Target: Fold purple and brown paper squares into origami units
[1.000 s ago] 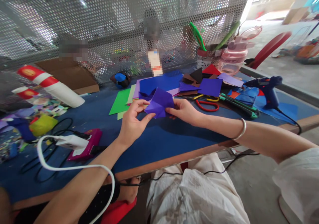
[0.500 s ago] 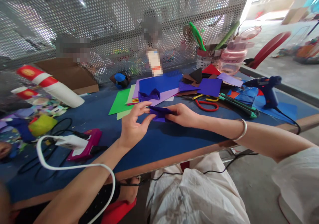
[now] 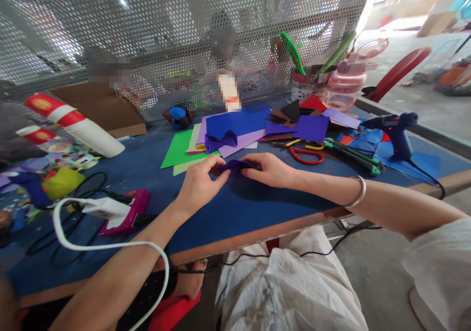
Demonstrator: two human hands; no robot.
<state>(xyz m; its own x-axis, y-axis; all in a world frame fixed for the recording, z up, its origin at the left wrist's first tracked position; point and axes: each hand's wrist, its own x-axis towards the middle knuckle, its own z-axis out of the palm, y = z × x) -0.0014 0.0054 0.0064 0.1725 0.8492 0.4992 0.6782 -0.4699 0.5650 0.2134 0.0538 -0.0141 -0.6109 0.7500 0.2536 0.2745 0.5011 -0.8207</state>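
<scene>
A small folded piece of dark purple paper (image 3: 235, 166) is held between both hands, over the front part of the blue table (image 3: 221, 218). My left hand (image 3: 201, 180) pinches its left end between thumb and fingers. On the right end, my right hand (image 3: 268, 170) has its thumb and fingers closed. Just behind the hands, a folded purple paper shape (image 3: 221, 141) rests on a stack of coloured sheets with a blue sheet (image 3: 235, 123) on top.
Red-handled scissors (image 3: 306, 155), a green-and-black tool (image 3: 355, 157) and a glue gun (image 3: 399, 135) lie right. A pink bottle (image 3: 345, 83) stands behind. At left are a magenta power strip (image 3: 127, 213), white cable (image 3: 110, 246) and paper roll (image 3: 88, 135).
My left hand has closed on the left end of the purple paper, where its fingers were apart before. The paper is now tilted differently, with less of its lower part showing.
</scene>
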